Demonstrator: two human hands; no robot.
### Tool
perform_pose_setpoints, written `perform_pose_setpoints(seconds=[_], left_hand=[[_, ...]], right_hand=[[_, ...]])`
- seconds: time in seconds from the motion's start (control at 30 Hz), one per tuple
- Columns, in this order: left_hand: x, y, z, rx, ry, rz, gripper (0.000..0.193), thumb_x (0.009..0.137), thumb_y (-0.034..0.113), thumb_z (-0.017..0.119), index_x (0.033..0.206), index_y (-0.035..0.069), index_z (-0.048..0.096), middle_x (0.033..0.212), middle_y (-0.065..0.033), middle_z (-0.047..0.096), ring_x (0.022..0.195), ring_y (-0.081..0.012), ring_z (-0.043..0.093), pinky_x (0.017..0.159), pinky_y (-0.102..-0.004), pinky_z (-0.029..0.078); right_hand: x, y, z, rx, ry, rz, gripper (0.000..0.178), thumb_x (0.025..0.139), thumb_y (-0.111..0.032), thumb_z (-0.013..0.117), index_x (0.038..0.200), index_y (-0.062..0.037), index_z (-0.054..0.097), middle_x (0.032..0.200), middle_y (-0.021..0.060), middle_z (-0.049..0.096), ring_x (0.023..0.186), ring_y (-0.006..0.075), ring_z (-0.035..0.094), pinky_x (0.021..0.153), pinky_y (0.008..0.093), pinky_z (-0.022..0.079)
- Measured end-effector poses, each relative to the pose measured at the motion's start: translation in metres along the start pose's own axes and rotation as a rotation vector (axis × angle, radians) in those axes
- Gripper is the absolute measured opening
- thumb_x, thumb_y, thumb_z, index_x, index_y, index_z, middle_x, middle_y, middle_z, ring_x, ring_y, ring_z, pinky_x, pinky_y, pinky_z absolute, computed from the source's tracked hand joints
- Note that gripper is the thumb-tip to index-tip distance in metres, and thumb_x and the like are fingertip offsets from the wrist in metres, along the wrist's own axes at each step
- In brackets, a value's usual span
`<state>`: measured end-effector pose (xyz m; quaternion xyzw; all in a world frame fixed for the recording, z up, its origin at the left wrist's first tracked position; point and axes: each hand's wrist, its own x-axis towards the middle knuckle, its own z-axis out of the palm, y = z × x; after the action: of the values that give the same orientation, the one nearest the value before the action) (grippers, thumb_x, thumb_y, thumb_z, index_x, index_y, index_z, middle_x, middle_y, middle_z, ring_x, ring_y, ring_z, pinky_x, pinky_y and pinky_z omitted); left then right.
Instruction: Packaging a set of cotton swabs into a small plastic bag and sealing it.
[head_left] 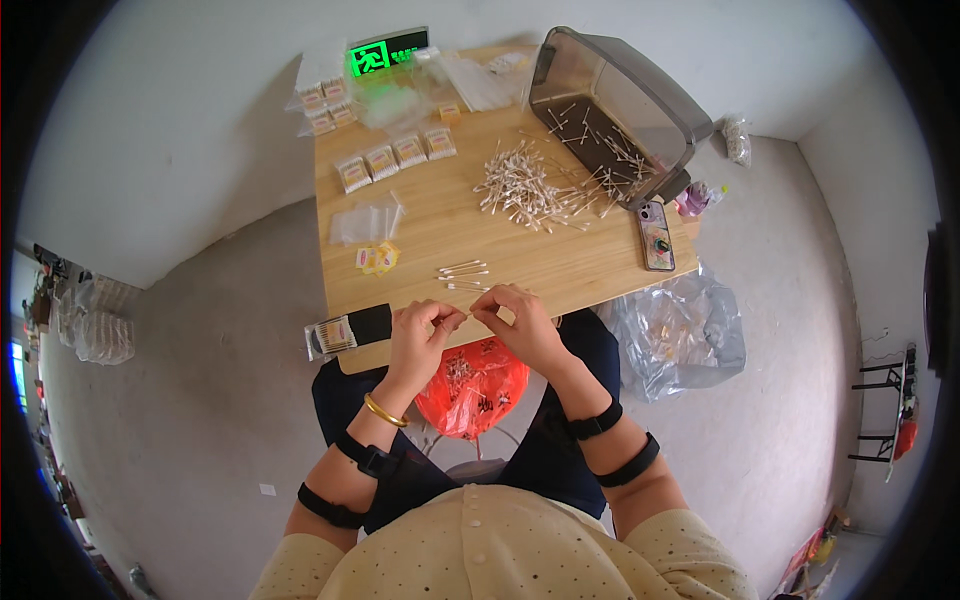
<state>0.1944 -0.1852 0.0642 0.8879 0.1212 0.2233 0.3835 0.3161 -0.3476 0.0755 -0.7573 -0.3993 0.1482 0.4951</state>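
Observation:
My left hand (425, 332) and my right hand (516, 318) meet fingertip to fingertip above the table's near edge. Both are closed in a pinch; whatever lies between the fingers is too small to make out. Just beyond them rests a short row of loose cotton swabs (463, 268). Farther off is a large heap of cotton swabs (520, 185). Left of the hands, a filled clear bag of swabs (333, 334) lies by a black flat piece (371, 325). Small yellow-and-white cards (377, 258) and flat clear bags (366, 222) are at the table's left.
A grey transparent bin (640, 85) lies tipped on its side with swabs inside. Packed swab bags (396, 158) line the far left, near a green lit sign (388, 53). A phone (655, 236) sits at the right edge. Below are a red bag (472, 390) and a clear plastic-lined container (680, 335).

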Motion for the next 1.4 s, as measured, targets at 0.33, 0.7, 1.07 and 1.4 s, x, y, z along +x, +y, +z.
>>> perform_pose_setpoints(seconds=[0.33,0.7,1.07,1.4], left_hand=[[-0.015,0.019,-0.026,-0.535,-0.270,-0.381,0.015,0.098,0.009,0.069,0.099,-0.006,0.073,0.089,-0.0051,0.076,0.080,-0.0109,0.065,0.078,-0.0262,0.053],[-0.024,0.014,-0.032,-0.210,-0.249,-0.182,0.011,0.092,0.009,0.075,0.094,-0.001,0.075,0.086,-0.0126,0.075,0.081,-0.0193,0.070,0.076,-0.0303,0.053],[-0.029,-0.039,0.010,0.062,-0.255,-0.185,0.036,0.091,0.031,0.075,0.121,0.011,0.068,0.120,-0.0103,0.068,0.116,-0.0329,0.062,0.097,-0.0461,0.045],[0.001,-0.064,0.042,0.141,-0.169,-0.092,0.032,0.088,0.022,0.075,0.115,0.010,0.065,0.115,-0.0113,0.062,0.112,-0.0340,0.059,0.095,-0.0465,0.044]], right_hand=[[-0.013,-0.027,-0.003,-0.045,-0.092,-0.096,0.010,0.086,-0.005,0.074,0.096,-0.0026,0.072,0.092,0.0115,0.072,0.089,0.0301,0.068,0.087,0.0382,0.051],[-0.028,-0.025,0.007,-0.060,-0.071,-0.066,0.009,0.087,-0.009,0.074,0.093,-0.0031,0.071,0.091,0.0123,0.071,0.089,0.0310,0.067,0.084,0.0400,0.050],[0.023,0.113,0.006,-0.177,0.286,0.172,0.009,0.082,-0.008,0.074,0.090,-0.0047,0.071,0.089,0.0130,0.065,0.088,0.0324,0.063,0.080,0.0421,0.052],[0.087,0.125,0.034,-0.376,0.164,0.142,0.012,0.082,-0.010,0.073,0.094,-0.0131,0.074,0.100,0.0098,0.065,0.103,0.0332,0.058,0.092,0.0464,0.048]])
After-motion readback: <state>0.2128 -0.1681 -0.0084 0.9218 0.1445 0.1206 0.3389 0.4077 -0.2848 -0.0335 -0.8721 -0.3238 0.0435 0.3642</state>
